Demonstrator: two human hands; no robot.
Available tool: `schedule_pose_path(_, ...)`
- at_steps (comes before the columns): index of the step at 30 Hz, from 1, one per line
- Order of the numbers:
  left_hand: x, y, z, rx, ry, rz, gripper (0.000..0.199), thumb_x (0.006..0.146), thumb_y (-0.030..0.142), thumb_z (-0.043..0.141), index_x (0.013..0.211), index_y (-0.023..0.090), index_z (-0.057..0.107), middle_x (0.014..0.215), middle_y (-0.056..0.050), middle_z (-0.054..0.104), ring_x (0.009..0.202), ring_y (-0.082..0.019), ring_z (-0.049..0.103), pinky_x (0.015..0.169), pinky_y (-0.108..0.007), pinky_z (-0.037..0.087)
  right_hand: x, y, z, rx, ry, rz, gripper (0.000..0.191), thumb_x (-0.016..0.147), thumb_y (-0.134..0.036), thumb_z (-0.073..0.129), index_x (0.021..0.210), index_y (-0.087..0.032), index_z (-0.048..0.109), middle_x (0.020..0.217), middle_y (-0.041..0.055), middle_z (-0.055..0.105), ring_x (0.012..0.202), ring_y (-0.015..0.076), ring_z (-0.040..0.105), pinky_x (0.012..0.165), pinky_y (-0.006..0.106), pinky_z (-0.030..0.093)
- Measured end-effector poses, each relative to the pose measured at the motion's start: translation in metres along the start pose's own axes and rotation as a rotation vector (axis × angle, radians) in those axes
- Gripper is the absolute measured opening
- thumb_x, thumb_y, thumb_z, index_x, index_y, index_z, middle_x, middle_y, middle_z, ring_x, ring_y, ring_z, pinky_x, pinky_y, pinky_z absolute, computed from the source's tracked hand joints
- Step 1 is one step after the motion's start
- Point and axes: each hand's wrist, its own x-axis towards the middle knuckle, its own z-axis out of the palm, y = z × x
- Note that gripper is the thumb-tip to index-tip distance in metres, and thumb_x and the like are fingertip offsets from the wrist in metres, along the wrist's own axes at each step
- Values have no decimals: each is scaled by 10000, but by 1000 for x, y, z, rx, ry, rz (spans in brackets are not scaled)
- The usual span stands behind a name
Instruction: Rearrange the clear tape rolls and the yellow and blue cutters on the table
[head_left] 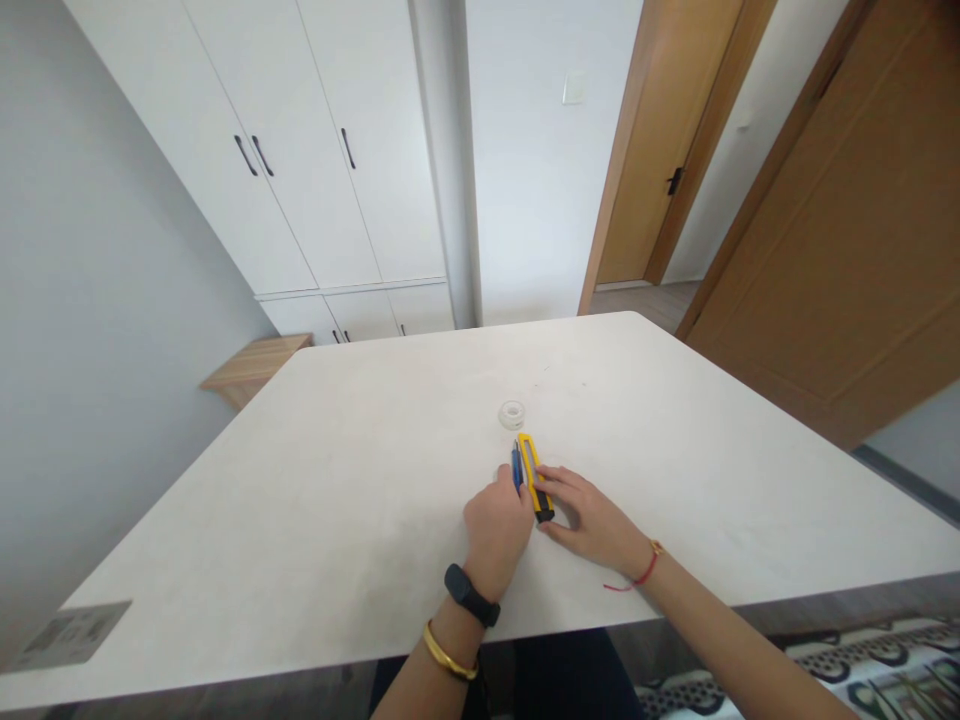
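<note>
A blue pen (516,463) lies along the left side of a yellow utility knife (528,462) with a black end, both pointing away from me on the white table. My left hand (498,522), wearing a black band and a gold bangle, is closed around the pen's near part, which its fingers hide. Against the knife's right edge rest the fingertips of my right hand (589,515), with the thumb by its black end, so it grips the knife. Just beyond the two tools sits a small clear roll of tape (511,414).
The white table (360,470) reaches from my lap towards white cupboards (375,200). A printed label (71,637) is on its near left corner. A wooden ledge (255,366) juts from the left wall. Wooden doors (840,240) stand on the right.
</note>
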Motion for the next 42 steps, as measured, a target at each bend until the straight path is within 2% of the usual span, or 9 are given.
schedule_pose_path(7,0,-13,-4,-93,0,63,426,939,309,425,1356,224,444,925,-72,712,817,-209,685,678,-281,478,0,-2,-1,3,21,4,465,778,-282,675,1228,-196,595,1314,150,579,1238,292,522,1058,502,419)
schedule_pose_path(10,1,-27,-11,-162,-49,247,494,894,319,506,1370,191,460,1148,-127,654,1055,-242,622,885,-335,470,0,-2,0,-1,5,12,475,785,-290,670,1241,-185,587,1323,160,572,1235,295,527,1055,512,421)
schedule_pose_path(14,3,-47,-14,-272,-189,517,603,827,274,588,1407,219,431,1488,-119,404,1369,-284,358,1109,-456,307,-1,-2,0,-3,-9,22,521,785,-287,669,1282,-175,560,1339,168,561,1243,300,521,1060,523,414)
schedule_pose_path(20,7,-44,-5,-306,-213,525,577,842,157,519,1411,202,436,1509,-103,379,1385,-248,345,1145,-436,274,2,-3,-2,14,-17,17,548,768,-271,689,1296,-212,555,1343,135,565,1234,291,528,1076,511,401)
schedule_pose_path(28,10,-46,-2,-378,-217,525,632,836,224,600,1434,181,399,1519,-134,350,1388,-247,340,1144,-399,290,1,-4,-8,94,5,18,610,780,-347,697,1340,-215,498,1382,147,510,1269,289,487,1066,488,413)
schedule_pose_path(31,26,-62,-13,-418,-140,504,648,851,330,597,1444,206,366,1544,-124,302,1414,-253,288,1139,-441,287,15,7,-11,149,140,130,622,780,-420,693,1332,-218,490,1380,144,503,1269,287,483,1051,494,423)
schedule_pose_path(33,45,-76,-23,-436,-46,455,549,880,349,546,1393,192,432,1490,-127,400,1383,-243,349,1132,-444,295,36,20,-10,182,224,232,553,788,-403,678,1286,-220,522,1314,128,556,1195,267,542,990,471,476)
schedule_pose_path(38,92,-112,-31,-562,237,270,325,887,328,491,1157,184,600,1185,-111,642,1048,-211,624,977,-406,462,96,54,5,220,244,445,556,701,-320,729,1211,-168,570,1194,136,633,1007,242,627,870,427,525)
schedule_pose_path(42,102,-130,-21,-661,298,152,294,868,326,484,1070,165,626,1088,-107,676,940,-202,658,901,-395,503,120,63,18,212,230,462,606,635,-306,769,1190,-145,589,1127,130,667,957,239,635,879,422,506)
